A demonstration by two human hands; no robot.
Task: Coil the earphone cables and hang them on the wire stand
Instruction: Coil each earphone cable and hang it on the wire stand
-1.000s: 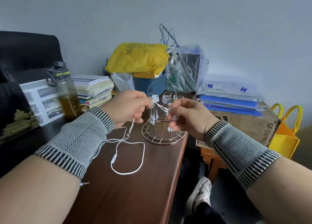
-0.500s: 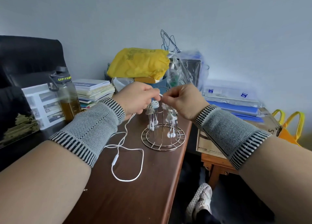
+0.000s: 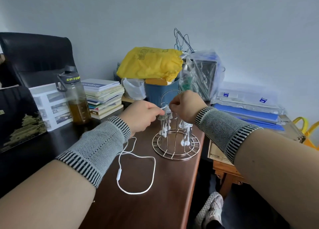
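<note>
The left hand (image 3: pixel 141 115) and the right hand (image 3: pixel 186 106) each pinch the white earphone cable (image 3: pixel 136 161) at the top of the wire stand (image 3: pixel 176 142), which stands near the desk's (image 3: pixel 138 211) right edge; the cable's slack loops across the desktop. Coiled earphones (image 3: pixel 185 125) already hang inside the stand (earbuds dangling). Since a second ago both hands have risen.

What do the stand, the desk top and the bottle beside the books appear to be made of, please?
Stand: thin metal wire, shiny with a rosy-gold tint, glinting along its rings.
Desk top: dark reddish-brown wood or veneer, glossy; faint grain shows.
Bottle: probably clear smoky plastic with a black cap; amber liquid shows through.
</note>
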